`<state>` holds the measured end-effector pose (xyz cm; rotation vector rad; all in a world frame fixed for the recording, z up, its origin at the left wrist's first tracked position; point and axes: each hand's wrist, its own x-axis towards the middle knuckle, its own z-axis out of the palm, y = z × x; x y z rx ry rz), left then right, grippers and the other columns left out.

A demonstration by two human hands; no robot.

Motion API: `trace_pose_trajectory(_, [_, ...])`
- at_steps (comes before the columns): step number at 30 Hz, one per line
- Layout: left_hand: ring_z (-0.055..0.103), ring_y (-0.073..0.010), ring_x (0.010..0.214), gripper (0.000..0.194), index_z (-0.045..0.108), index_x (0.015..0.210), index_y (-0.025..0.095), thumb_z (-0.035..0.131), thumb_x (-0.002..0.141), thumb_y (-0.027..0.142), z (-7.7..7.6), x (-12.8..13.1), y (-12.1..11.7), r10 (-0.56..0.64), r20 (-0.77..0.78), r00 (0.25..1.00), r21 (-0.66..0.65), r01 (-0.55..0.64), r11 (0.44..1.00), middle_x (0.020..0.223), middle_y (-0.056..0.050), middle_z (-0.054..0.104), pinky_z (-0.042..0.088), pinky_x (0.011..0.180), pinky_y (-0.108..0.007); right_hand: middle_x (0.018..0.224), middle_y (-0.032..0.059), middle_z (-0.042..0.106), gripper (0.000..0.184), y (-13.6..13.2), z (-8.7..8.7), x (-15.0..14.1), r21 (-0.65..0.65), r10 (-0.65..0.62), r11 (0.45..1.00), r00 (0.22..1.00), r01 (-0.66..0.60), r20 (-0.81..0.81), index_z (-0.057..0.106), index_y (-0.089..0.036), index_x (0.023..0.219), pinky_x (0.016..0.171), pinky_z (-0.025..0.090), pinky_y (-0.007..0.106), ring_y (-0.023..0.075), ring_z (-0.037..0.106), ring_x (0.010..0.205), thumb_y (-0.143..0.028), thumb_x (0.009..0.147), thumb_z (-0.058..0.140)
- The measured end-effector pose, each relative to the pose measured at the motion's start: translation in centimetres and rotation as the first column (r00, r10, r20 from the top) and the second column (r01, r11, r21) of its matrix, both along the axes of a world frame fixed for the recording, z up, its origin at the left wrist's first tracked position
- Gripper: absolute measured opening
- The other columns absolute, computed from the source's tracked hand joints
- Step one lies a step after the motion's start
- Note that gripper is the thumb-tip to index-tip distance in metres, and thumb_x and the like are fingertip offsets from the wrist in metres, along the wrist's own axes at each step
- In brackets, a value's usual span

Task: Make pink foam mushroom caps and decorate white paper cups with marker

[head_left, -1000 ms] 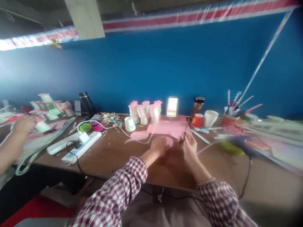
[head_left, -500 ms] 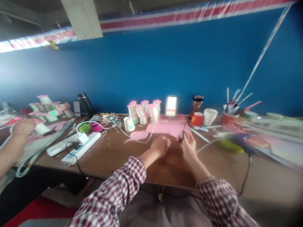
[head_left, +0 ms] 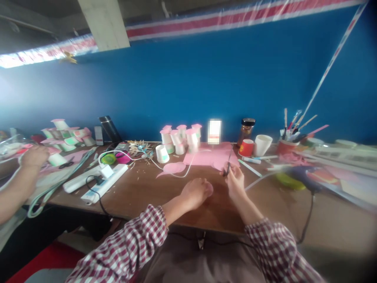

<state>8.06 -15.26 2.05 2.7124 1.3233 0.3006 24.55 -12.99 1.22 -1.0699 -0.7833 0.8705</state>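
Note:
My left hand (head_left: 194, 193) is closed over the brown table, with a small pink paper piece (head_left: 210, 189) showing at its fingertips. Scissors (head_left: 226, 169) with dark handles are in my right hand (head_left: 235, 180), their blades pointing away from me over a pink paper sheet (head_left: 203, 154). Left of that sheet lies a cut pink piece (head_left: 174, 168). Behind it stands a white paper cup (head_left: 162, 154) upside down, beside stacked cups with pink tops (head_left: 193, 138).
On the left are a power strip (head_left: 108, 181) with cables and a co-worker's hand (head_left: 34, 156) near another cup stack (head_left: 69, 143). A red cup (head_left: 246, 148), white cup (head_left: 262, 145) and jar (head_left: 246, 130) stand back right. A glue gun (head_left: 304, 177) lies right, blurred.
My left hand has come slightly lower and nearer to me with the pink piece. My right hand with the scissors has barely moved. The whole view has shifted a little.

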Motion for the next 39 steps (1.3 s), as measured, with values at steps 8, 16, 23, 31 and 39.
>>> trace_pose_trajectory(8, [0.042, -0.0347, 0.124, 0.092, 0.048, 0.127, 0.015, 0.054, 0.059, 0.077, -0.8, -2.7, -3.8, -0.073, 0.008, 0.997, 0.026, 0.073, 0.997, 0.134, -0.017, 0.048, 0.032, 0.104, -0.048, 0.069, 0.0024, 0.065, 0.045, 0.1, -0.4, 0.0, 0.011, 0.017, 1.0, 1.0, -0.017, -0.025, 0.062, -0.016, 0.088, 0.04, 0.031, 0.018, 0.0099, 0.056, 0.052, -0.053, 0.064, 0.071])
trace_pose_trajectory(16, [0.049, -0.0264, 0.117, 0.065, 0.054, 0.118, 0.02, 0.068, 0.066, 0.056, 0.1, -4.4, -6.8, -0.227, 0.022, 0.974, 0.022, 0.226, 0.974, 0.125, -0.009, 0.056, 0.04, 0.097, -0.037, 0.067, 0.0013, 0.061, 0.045, 0.0, -0.3, -0.1, 0.024, 0.047, 0.999, 0.998, -0.047, -0.028, 0.061, -0.015, 0.091, 0.04, 0.029, 0.018, 0.0101, 0.054, 0.054, -0.049, 0.065, 0.072])
trace_pose_trajectory(23, [0.062, -0.0115, 0.083, 0.02, 0.065, 0.09, 0.026, 0.045, 0.089, 0.022, 0.7, -4.7, -7.0, -0.255, 0.16, 0.954, 0.056, 0.249, 0.967, 0.092, 0.004, 0.07, 0.046, 0.075, -0.022, 0.069, 0.0021, 0.059, 0.041, -0.1, -0.4, -0.5, 0.013, 0.097, 0.995, 0.995, -0.097, 0.012, 0.06, -0.016, 0.086, 0.039, 0.026, 0.017, 0.0105, 0.053, 0.056, -0.05, 0.065, 0.071])
trace_pose_trajectory(31, [0.061, -0.0179, 0.086, 0.016, 0.068, 0.086, 0.019, 0.053, 0.083, 0.02, 2.4, -0.1, 3.2, -0.021, 0.595, 0.804, 0.362, -0.244, 0.9, 0.09, -0.006, 0.068, 0.049, 0.08, -0.031, 0.066, -0.0019, 0.056, 0.04, 1.2, 0.2, -0.8, 0.002, 0.231, 0.973, 0.965, -0.233, -0.125, 0.059, -0.017, 0.081, 0.039, 0.031, 0.016, 0.0074, 0.049, 0.052, -0.048, 0.061, 0.075])
trace_pose_trajectory(39, [0.056, -0.0197, 0.094, 0.018, 0.069, 0.089, 0.02, 0.052, 0.084, 0.017, -1.5, 1.6, 7.6, -0.048, 0.661, 0.749, 0.428, -0.323, 0.844, 0.095, -0.008, 0.063, 0.046, 0.085, -0.036, 0.064, -0.0031, 0.058, 0.045, 3.5, 0.0, -1.2, 0.001, 0.189, 0.981, 0.945, -0.196, -0.268, 0.057, -0.019, 0.082, 0.045, 0.043, 0.02, 0.0111, 0.056, 0.057, -0.039, 0.051, 0.083])
